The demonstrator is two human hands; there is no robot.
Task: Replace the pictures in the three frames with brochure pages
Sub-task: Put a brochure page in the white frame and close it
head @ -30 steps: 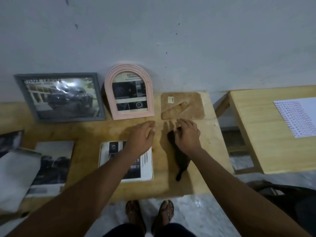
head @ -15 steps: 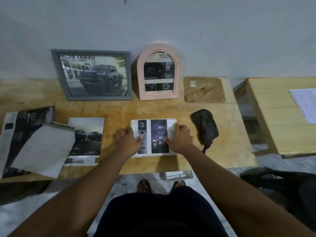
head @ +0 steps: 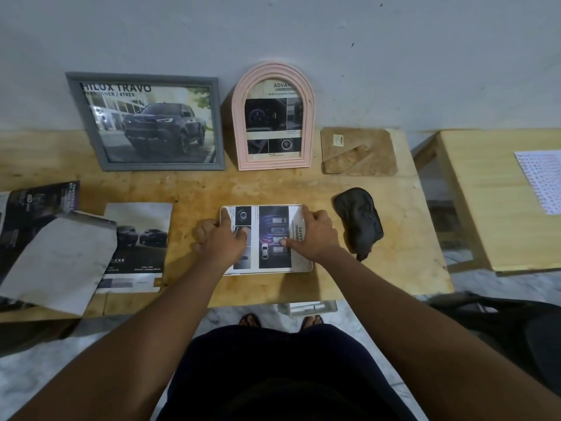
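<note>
A white rounded frame [head: 270, 238] lies flat on the wooden table [head: 197, 192] with a brochure page showing cars from above in it. My left hand [head: 220, 241] rests on its left side and my right hand [head: 315, 235] on its right side, fingers pressing on the page. A grey frame [head: 145, 121] with a pickup-truck page leans against the wall at the back left. Beside it leans a pink arched frame [head: 273, 117] with a dashboard page. A brown frame backboard [head: 358, 151] lies at the back right.
A dark cloth [head: 359, 223] lies right of the white frame. Loose brochure pages [head: 136, 241] and a grey sheet [head: 57, 262] cover the table's left end. A second table [head: 501, 208] with a printed paper [head: 540, 180] stands to the right.
My hands came back from the backboard and cloth to the white frame and now press on its two sides. The camera has pulled back and more of the table shows.
</note>
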